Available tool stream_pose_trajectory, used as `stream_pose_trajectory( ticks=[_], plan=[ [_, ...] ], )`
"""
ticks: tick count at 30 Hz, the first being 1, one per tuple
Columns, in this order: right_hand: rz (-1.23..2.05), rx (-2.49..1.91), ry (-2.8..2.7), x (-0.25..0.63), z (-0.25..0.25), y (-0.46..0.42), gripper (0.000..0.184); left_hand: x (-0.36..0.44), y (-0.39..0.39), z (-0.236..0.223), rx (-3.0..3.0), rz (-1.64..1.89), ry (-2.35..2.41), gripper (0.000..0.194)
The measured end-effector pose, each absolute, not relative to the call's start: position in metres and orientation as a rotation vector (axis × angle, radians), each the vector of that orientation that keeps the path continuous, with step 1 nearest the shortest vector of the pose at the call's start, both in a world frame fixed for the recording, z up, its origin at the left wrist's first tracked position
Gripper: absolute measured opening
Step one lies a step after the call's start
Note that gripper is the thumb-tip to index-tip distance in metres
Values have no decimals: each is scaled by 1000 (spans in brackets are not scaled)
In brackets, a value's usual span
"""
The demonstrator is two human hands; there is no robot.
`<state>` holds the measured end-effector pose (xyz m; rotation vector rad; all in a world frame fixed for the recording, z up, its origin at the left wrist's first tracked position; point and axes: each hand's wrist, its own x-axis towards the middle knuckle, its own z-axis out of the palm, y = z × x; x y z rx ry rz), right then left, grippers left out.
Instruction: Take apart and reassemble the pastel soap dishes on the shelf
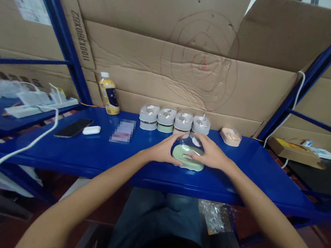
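A pale green oval container lies near the front edge of the blue table, between my two hands. A clear plastic cover with a round white label stands tilted at the container's far side. My left hand curls around the left side of the cover, its thumb low by the green rim. On the opposite side, my right hand grips the cover, with the thumb reaching over the green top. The fingertips behind the cover are partly hidden.
Behind my hands, several clear-topped oval containers form a row. A pink container sits to their right. Leftward are a yellow bottle, a pixelated item, a white earbud case and a black phone. A white cable crosses the left side.
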<state>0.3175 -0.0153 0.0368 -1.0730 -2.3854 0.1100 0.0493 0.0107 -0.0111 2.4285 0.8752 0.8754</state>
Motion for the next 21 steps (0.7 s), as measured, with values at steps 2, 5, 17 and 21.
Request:
stream_pose_trajectory(
  ticks=[2,5,17,21],
  plan=[
    [82,-1053,-2291,316,40,-8,81,50,9,-8,2471,865,843,125],
    [101,-1118,-2196,328,37,10,79,50,6,-5,2548,786,835,85],
    [231,-1141,-1784,372,17,41,72,38,22,-2,2408,1071,967,46],
    [241,-1138,-1712,380,18,46,72,27,33,-1,2203,1394,1250,52]
  ],
)
